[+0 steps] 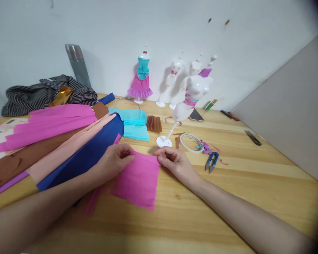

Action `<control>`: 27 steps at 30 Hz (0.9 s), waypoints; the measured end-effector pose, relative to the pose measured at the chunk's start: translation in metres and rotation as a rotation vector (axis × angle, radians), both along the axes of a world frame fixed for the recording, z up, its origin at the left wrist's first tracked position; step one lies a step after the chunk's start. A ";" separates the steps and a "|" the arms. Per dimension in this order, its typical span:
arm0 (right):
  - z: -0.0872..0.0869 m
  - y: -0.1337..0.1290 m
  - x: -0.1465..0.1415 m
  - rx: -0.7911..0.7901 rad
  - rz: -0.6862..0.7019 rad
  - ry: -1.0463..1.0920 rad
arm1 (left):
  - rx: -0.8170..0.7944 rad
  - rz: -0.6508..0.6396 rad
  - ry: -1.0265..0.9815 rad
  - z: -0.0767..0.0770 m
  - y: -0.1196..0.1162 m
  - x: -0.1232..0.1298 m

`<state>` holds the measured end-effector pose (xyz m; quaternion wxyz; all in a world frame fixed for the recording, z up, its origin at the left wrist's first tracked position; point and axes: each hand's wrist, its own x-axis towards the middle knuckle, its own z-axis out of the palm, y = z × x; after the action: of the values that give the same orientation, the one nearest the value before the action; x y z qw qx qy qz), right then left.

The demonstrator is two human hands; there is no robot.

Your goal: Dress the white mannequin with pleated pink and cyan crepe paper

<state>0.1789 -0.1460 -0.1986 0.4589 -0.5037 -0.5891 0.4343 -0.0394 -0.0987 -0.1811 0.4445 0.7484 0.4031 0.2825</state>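
A square of pink crepe paper (139, 181) hangs between my two hands over the wooden table. My left hand (116, 158) pinches its upper left corner. At the upper right corner, the thumb and fingers of my right hand (176, 162) are closed on the same sheet. Just beyond my hands stands a white mini mannequin (194, 90), tilted in view, with pink strips round its waist and a purple piece at its neck. A narrow pink strip (94, 199) lies below my left forearm, partly hidden and blurred.
Crepe paper sheets, including a dark blue one (95, 148), cover the left. Cyan paper (135, 130) and pleated brown paper (154, 124) lie behind. Right are a tape roll (184, 145), blue thread snips (211, 162) and a cutter (253, 138). A dressed mannequin (140, 83) stands by the wall.
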 end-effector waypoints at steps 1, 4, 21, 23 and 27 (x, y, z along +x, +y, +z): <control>0.000 0.000 0.000 0.006 0.001 -0.009 | -0.001 -0.001 0.000 0.001 0.000 0.000; 0.000 0.000 0.000 0.021 0.013 -0.048 | -0.044 -0.004 -0.008 0.002 -0.001 0.001; 0.004 -0.008 -0.008 0.109 0.072 -0.140 | -0.192 0.057 -0.151 0.004 -0.007 0.005; 0.003 -0.008 -0.009 0.080 0.070 -0.098 | -0.178 0.059 -0.153 0.003 -0.007 0.004; 0.002 -0.006 -0.009 0.045 0.043 0.009 | -0.192 0.084 -0.166 0.003 -0.006 0.004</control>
<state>0.1704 -0.1519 -0.1968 0.4633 -0.4784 -0.6073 0.4331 -0.0356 -0.1049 -0.1785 0.5337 0.6589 0.4213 0.3217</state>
